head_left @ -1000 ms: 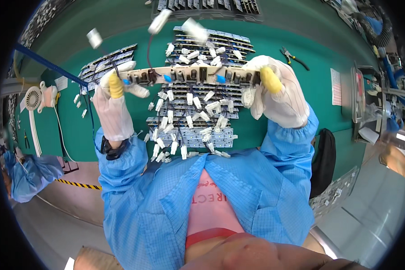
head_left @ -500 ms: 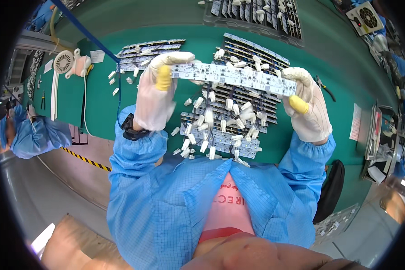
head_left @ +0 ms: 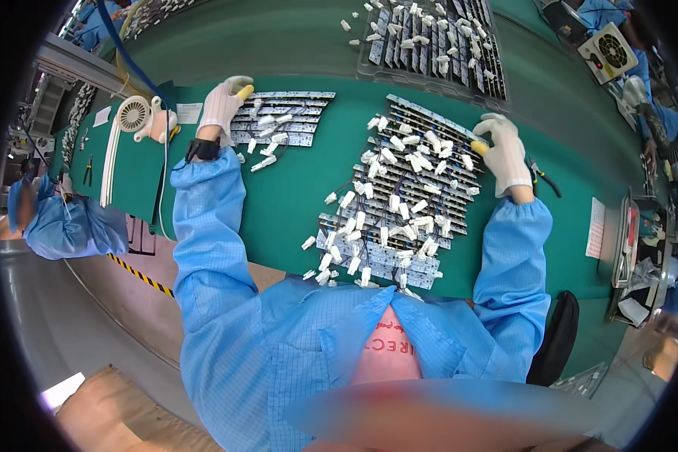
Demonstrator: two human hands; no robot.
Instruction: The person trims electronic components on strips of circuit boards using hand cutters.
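Note:
My left hand [head_left: 224, 105], in a white glove with a yellow thumb tip, is at the left end of the top circuit board strip [head_left: 294, 96] in the left stack. Its thumb and fingers are closed together at that end. My right hand [head_left: 505, 151], gloved the same way, has its fingers curved and apart from the thumb. That thumb lies beside the right end of the upper strip [head_left: 433, 113] in the larger pile. White connectors [head_left: 394, 203] on dark wires lie over both groups of strips.
A clear tray [head_left: 429, 75] of similar strips stands at the back. Pliers [head_left: 544, 177] lie right of my right hand. A small white fan [head_left: 134, 114] and a hanging blue cable [head_left: 120, 49] are at left. A paper sheet [head_left: 595, 226] lies at right.
The strip held up between both hands is no longer raised. My left hand has moved left and away to the left stack; my right hand has lowered beside the larger pile.

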